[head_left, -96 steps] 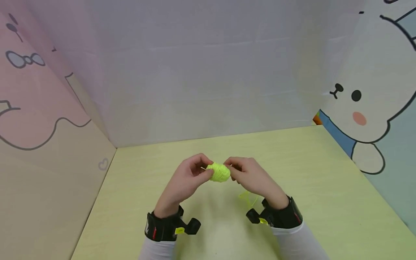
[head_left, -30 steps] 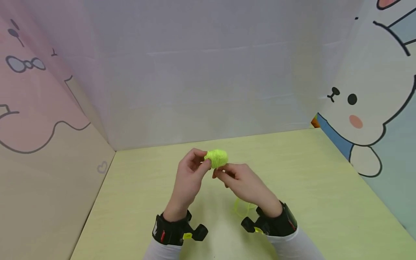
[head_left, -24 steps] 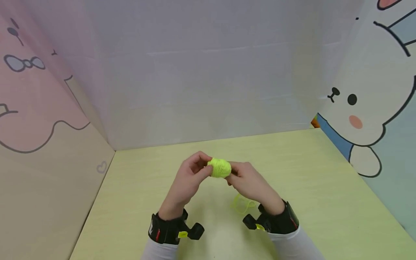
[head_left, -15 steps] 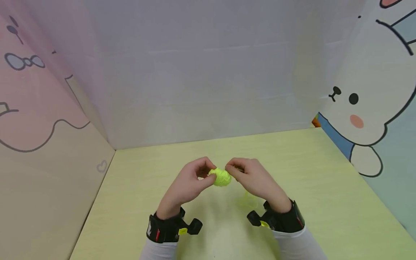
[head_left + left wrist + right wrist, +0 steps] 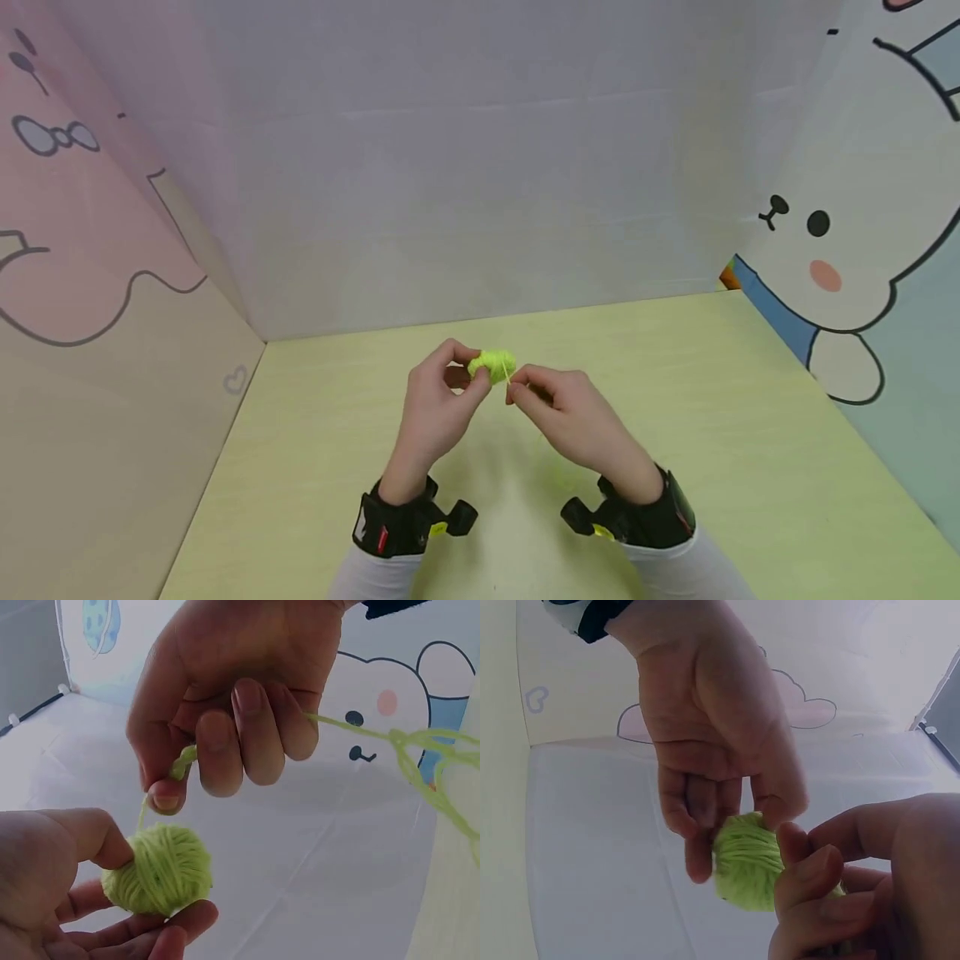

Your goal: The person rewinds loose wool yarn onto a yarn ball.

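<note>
A small ball of neon yellow-green yarn is held above the table by my left hand, thumb on one side and fingers on the other. In the left wrist view the wound strands of the yarn ball show clearly. My right hand, to the right of the ball, pinches the strand that runs off it. The yarn passes through the curled fingers of the right hand and trails out in a loose tangle. In the right wrist view the right hand partly covers the ball.
The pale yellow table lies beneath both hands. A plain whitish sheet rises behind it, with a pink-and-cream printed panel at left and a rabbit-print panel at right. Both wrists wear black camera bands.
The yarn ball and left hand rise and shift slightly left from half a second ago. The right hand dips at the ball's right side, and a taut strand now shows between them.
</note>
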`<state>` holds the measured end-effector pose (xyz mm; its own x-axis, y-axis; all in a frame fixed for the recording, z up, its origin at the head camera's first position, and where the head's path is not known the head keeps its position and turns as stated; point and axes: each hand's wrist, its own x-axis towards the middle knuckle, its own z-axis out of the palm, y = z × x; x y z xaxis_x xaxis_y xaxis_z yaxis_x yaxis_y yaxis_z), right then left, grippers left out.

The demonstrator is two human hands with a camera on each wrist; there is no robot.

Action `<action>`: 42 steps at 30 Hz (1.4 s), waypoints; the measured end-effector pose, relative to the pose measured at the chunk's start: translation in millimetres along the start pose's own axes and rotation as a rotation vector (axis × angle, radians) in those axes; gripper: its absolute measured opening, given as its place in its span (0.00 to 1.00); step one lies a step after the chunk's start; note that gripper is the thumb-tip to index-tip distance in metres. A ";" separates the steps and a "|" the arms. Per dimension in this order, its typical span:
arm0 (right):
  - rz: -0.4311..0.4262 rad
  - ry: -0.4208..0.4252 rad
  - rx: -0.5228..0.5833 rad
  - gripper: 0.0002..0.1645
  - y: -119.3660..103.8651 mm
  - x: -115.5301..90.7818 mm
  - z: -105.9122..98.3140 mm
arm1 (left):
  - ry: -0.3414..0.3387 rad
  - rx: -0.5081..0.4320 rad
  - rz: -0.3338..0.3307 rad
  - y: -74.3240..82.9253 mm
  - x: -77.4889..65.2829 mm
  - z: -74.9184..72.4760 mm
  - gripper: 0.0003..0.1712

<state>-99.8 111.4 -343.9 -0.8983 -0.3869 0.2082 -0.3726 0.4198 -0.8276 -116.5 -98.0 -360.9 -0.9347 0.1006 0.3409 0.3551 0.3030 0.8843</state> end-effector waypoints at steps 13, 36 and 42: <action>-0.018 0.022 -0.087 0.11 -1.6 3.3 16.7 | -0.099 -0.206 -0.118 4.0 -0.4 1.9 0.23; -0.030 0.050 -0.046 0.14 8.1 9.5 7.5 | -0.489 -0.489 -0.162 1.2 4.1 -32.6 0.16; -0.098 0.114 -0.018 0.11 8.5 10.6 6.6 | -0.620 -0.592 -0.106 0.2 3.3 -34.6 0.15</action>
<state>-111.0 105.5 -352.2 -0.8775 -0.3313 0.3467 -0.4633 0.3991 -0.7913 -119.1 -130.4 -348.5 -0.7411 0.6510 0.1642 0.0535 -0.1865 0.9810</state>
